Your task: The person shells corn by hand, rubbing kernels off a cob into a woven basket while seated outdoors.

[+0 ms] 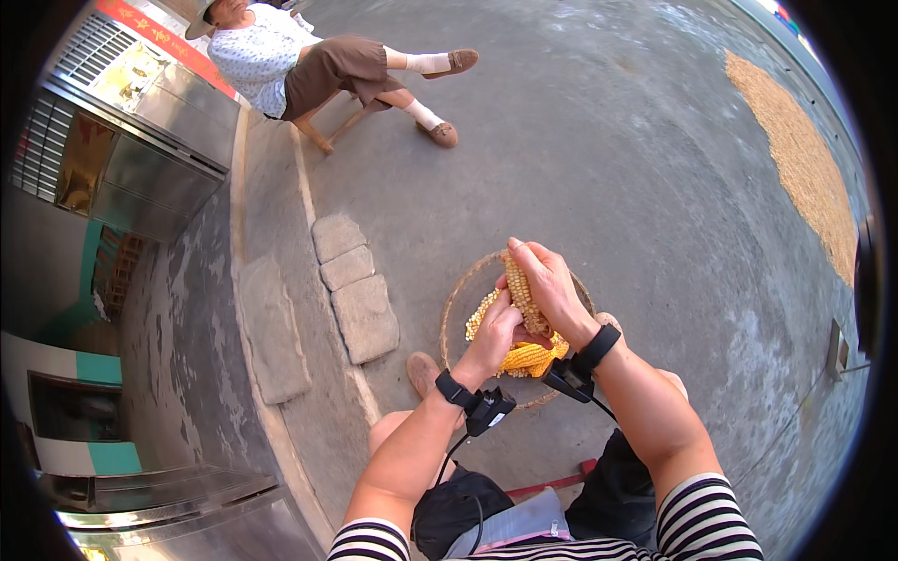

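Both hands meet over a round, shallow basket on the ground between my feet. A pale yellow corn cob, its kernels still on along the visible side, is held between them, tilted lengthwise away from me. My right hand grips it from the right, thumb near its far end. My left hand holds it from the left and below, and some of its fingers are hidden. Beneath the hands, brighter yellow corn cobs lie in the basket, with loose kernels at their left.
A person sits on a wooden chair at the upper left. Stone blocks line a low concrete step to the left. Grain is spread on the ground at the far right. Black devices with cables are strapped at both wrists.
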Action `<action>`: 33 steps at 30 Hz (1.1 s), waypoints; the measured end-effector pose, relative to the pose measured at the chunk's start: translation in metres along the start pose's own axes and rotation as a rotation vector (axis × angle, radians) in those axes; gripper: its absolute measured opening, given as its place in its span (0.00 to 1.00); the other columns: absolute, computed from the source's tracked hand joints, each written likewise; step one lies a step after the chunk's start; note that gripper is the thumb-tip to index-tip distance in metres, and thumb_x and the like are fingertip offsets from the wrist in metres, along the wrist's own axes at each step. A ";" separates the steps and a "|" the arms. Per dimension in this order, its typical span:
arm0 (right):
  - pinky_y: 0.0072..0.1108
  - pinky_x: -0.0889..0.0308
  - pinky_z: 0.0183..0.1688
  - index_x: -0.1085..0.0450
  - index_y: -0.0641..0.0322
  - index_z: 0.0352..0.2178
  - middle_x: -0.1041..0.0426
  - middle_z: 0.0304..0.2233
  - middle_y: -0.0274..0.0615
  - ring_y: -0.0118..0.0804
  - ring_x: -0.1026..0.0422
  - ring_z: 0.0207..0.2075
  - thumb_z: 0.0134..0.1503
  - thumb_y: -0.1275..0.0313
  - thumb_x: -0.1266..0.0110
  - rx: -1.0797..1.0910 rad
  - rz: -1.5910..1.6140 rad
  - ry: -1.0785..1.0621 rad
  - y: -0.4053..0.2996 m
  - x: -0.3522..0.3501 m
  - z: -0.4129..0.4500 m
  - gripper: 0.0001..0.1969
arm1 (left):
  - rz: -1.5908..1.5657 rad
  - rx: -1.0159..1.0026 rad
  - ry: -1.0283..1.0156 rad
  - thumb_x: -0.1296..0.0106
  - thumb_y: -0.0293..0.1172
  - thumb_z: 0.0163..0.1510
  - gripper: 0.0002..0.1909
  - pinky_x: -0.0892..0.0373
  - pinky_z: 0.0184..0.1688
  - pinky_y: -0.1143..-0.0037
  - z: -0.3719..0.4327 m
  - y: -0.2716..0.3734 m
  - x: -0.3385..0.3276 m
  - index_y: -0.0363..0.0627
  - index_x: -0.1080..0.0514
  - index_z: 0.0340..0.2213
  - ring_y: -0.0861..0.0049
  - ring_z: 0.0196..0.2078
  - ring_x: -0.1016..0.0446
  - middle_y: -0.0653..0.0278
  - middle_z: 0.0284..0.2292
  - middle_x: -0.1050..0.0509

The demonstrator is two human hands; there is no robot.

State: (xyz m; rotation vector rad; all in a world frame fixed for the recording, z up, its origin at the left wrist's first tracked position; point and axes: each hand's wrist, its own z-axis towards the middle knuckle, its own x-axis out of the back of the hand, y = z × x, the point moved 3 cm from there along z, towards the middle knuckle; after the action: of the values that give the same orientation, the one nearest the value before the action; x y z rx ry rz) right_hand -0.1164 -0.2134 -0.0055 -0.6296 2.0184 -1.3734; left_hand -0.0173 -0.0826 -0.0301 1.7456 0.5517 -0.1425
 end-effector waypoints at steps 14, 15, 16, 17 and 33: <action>0.31 0.16 0.44 0.18 0.68 0.58 0.08 0.42 0.46 0.33 0.12 0.40 0.91 0.38 0.39 -0.075 0.057 0.050 0.005 0.002 -0.009 0.35 | -0.032 0.023 -0.045 0.58 0.35 0.90 0.38 0.07 0.73 0.47 -0.001 0.005 -0.009 0.38 0.46 0.92 0.49 0.77 0.13 0.45 0.82 0.26; 0.31 0.16 0.44 0.18 0.68 0.58 0.09 0.42 0.46 0.32 0.12 0.40 0.91 0.38 0.39 -0.072 0.060 0.045 0.009 0.003 -0.006 0.35 | -0.019 0.025 -0.039 0.58 0.35 0.91 0.38 0.07 0.72 0.47 0.000 0.003 -0.007 0.38 0.46 0.92 0.50 0.77 0.13 0.45 0.82 0.26; 0.30 0.16 0.44 0.18 0.68 0.58 0.09 0.41 0.46 0.32 0.12 0.40 0.91 0.38 0.39 -0.067 0.069 0.031 0.012 -0.001 -0.002 0.35 | 0.026 -0.008 -0.042 0.57 0.36 0.91 0.38 0.06 0.71 0.49 0.003 0.001 -0.001 0.38 0.46 0.92 0.50 0.76 0.13 0.45 0.81 0.26; 0.30 0.16 0.44 0.17 0.68 0.58 0.09 0.41 0.46 0.32 0.12 0.39 0.91 0.38 0.39 -0.063 0.076 0.020 0.015 -0.003 0.000 0.35 | 0.045 -0.018 -0.043 0.57 0.36 0.91 0.38 0.06 0.71 0.49 0.003 -0.002 0.005 0.39 0.46 0.92 0.51 0.76 0.13 0.46 0.81 0.26; 0.29 0.15 0.43 0.16 0.69 0.61 0.12 0.40 0.41 0.31 0.11 0.41 0.91 0.42 0.35 -0.017 0.092 0.082 0.026 0.004 0.009 0.33 | 0.042 -0.045 -0.079 0.54 0.36 0.91 0.37 0.05 0.70 0.53 0.020 -0.027 0.021 0.41 0.43 0.91 0.57 0.78 0.15 0.50 0.81 0.27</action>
State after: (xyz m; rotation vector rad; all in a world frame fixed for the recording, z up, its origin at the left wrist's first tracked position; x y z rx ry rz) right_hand -0.1138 -0.2131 -0.0332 -0.4884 2.0990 -1.3491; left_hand -0.0068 -0.0915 -0.0667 1.6989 0.4575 -0.1678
